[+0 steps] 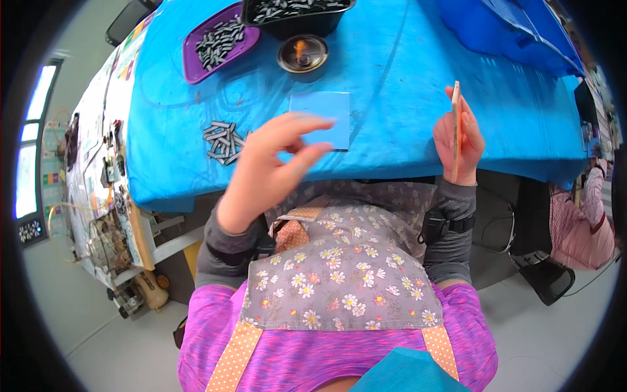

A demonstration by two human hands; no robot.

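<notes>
My left hand [271, 153] hovers over the near part of the table with thumb and forefinger apart, and nothing shows between them. Beyond its fingertips lies a square clear plate [330, 108], perhaps glass, partly covered by the hand. A loose pile of short grey and dark cylindrical pieces [222, 142] sits to the left of that hand. On the right, my right hand [470, 140] is raised upright, closed on a thin, flat tan piece [456, 124] seen edge-on. What kind of piece it is, I cannot make out.
A round dark tin [304, 68] with a small orange flame stands beyond the plate. Behind it are a purple tray [192, 59] and a black bin [297, 27], both holding many similar pieces. A blue crate [509, 36] occupies the far right. Another person [581, 225] sits at right.
</notes>
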